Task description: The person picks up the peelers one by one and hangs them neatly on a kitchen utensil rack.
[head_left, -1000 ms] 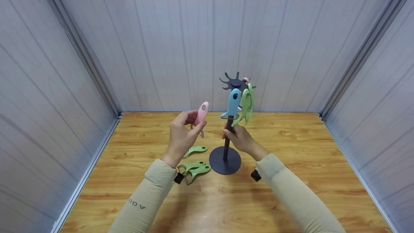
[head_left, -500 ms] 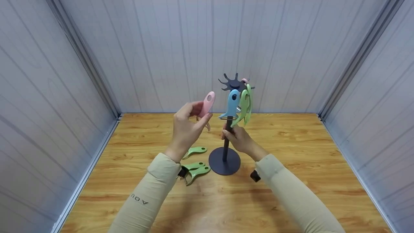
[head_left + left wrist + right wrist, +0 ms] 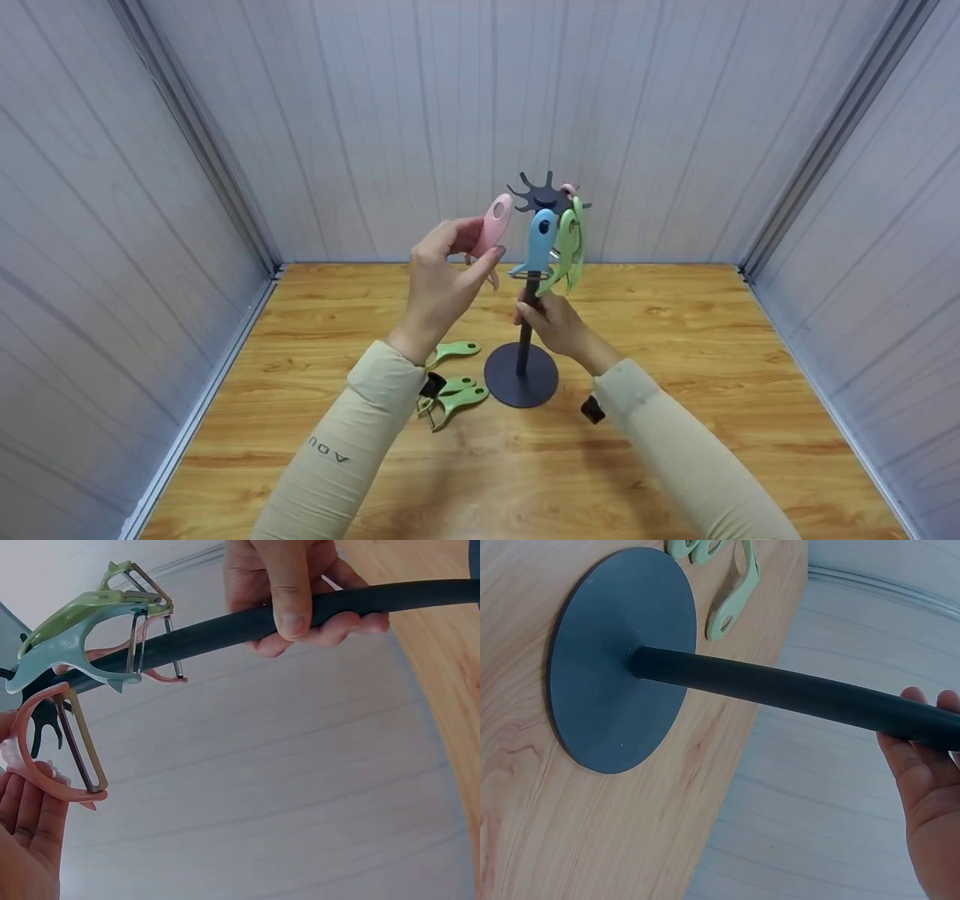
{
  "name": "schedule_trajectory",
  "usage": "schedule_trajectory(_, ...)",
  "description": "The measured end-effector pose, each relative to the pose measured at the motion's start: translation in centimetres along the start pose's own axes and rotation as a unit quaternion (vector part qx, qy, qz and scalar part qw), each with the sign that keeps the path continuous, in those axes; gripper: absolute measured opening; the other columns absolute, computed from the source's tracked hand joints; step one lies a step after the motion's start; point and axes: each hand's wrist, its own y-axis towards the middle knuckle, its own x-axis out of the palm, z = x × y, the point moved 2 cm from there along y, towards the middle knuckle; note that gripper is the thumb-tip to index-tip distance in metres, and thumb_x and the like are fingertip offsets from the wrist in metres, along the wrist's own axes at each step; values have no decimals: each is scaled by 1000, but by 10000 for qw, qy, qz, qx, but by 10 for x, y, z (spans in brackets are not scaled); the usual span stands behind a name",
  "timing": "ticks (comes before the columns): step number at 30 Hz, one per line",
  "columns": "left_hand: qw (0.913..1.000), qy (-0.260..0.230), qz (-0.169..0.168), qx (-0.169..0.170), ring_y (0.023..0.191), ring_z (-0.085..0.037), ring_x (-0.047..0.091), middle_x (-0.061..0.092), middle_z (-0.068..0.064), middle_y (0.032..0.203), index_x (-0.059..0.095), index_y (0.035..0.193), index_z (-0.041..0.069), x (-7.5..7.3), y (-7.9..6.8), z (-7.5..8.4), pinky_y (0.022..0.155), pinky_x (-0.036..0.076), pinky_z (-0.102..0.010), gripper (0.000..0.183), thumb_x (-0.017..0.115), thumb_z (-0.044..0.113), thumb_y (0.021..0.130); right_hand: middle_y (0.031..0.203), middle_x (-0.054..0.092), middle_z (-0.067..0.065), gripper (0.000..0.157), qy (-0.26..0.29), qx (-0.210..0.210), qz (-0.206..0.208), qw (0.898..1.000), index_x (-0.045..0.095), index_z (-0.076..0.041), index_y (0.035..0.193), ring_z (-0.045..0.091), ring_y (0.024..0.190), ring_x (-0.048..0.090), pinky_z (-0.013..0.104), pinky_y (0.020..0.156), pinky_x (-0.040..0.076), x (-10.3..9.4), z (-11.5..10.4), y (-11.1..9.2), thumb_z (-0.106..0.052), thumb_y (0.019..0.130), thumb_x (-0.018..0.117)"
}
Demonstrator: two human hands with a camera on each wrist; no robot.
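My left hand (image 3: 450, 262) pinches a pink peeler (image 3: 496, 221) by its handle, with the holed end up, just left of the black rack's hooked top (image 3: 541, 196). In the left wrist view the blade of this pink peeler (image 3: 79, 742) faces down past the fingers. My right hand (image 3: 556, 319) grips the post (image 3: 526, 337) of the rack below the hanging peelers. A blue peeler (image 3: 540, 240) hangs at the front of the rack, and green peelers (image 3: 568, 247) hang to its right. Another pink peeler (image 3: 568, 189) shows partly behind them.
Several green peelers (image 3: 457, 401) lie on the wooden table (image 3: 637, 465), left of the rack's round base (image 3: 521, 394). My left forearm partly covers them. Pale panel walls (image 3: 375, 112) enclose the table at the back and sides.
My left hand has carried the pink peeler up and to the right, closer to the rack's hooks. The right hand has kept its grip on the post.
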Motion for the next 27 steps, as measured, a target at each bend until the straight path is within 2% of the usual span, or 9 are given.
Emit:
schedule_trajectory(4, 10000, 74, -35, 34, 82, -7, 62, 69, -2, 101, 68, 114, 7, 1, 4, 4, 72, 54, -29, 34, 77, 25, 86, 83, 63, 21, 13, -15, -10, 6, 10000, 53, 14, 99, 24, 78, 62, 59, 75, 52, 0, -1, 0, 3, 101, 45)
schedule_trajectory(9, 9999, 160, -63, 5, 81, -7, 62, 69, -1, 100, 69, 113, 7, 3, 7, 5, 67, 51, -25, 32, 77, 24, 86, 82, 63, 16, 12, 62, 27, 18, 10000, 55, 4, 96, 21, 76, 62, 61, 73, 50, 0, 0, 0, 1, 101, 45)
schedule_trajectory(13, 9999, 95, -122, -26, 79, -6, 61, 68, -1, 97, 71, 113, 8, 5, 7, 5, 63, 50, -25, 30, 76, 24, 87, 82, 63, 13, 13, 80, -10, 56, 10000, 56, -1, 94, 25, 76, 61, 61, 73, 50, 0, 1, 0, 1, 101, 46)
schedule_trajectory(16, 9999, 52, -135, -34, 78, -6, 61, 67, -1, 93, 72, 112, 8, 7, 7, 5, 60, 50, -27, 30, 75, 25, 88, 82, 63, 14, 12, 71, -79, 74, 9999, 55, 0, 93, 28, 76, 61, 61, 73, 50, 0, 2, 0, 3, 100, 46)
schedule_trajectory(21, 9996, 170, -221, -51, 78, -7, 62, 66, -2, 90, 72, 113, 7, 10, 3, 2, 61, 51, -28, 32, 75, 26, 88, 83, 63, 16, 9, 3, -83, 42, 10000, 53, 6, 97, 23, 77, 61, 61, 74, 51, 0, 1, -1, 4, 100, 46)
schedule_trajectory(23, 9995, 195, -253, -53, 78, -7, 62, 67, -2, 91, 72, 113, 7, 11, 0, 0, 62, 52, -28, 32, 75, 26, 88, 84, 63, 17, 9, -9, -75, 26, 10000, 52, 10, 99, 21, 77, 61, 61, 75, 51, 0, 0, -1, 4, 100, 46)
schedule_trajectory(27, 9995, 123, -275, -49, 79, -8, 63, 69, -2, 95, 71, 113, 7, 12, -3, -3, 64, 53, -27, 32, 76, 26, 87, 84, 63, 17, 10, -39, -75, 24, 10000, 53, 10, 98, 21, 77, 60, 59, 75, 52, 0, 0, -1, 3, 100, 46)
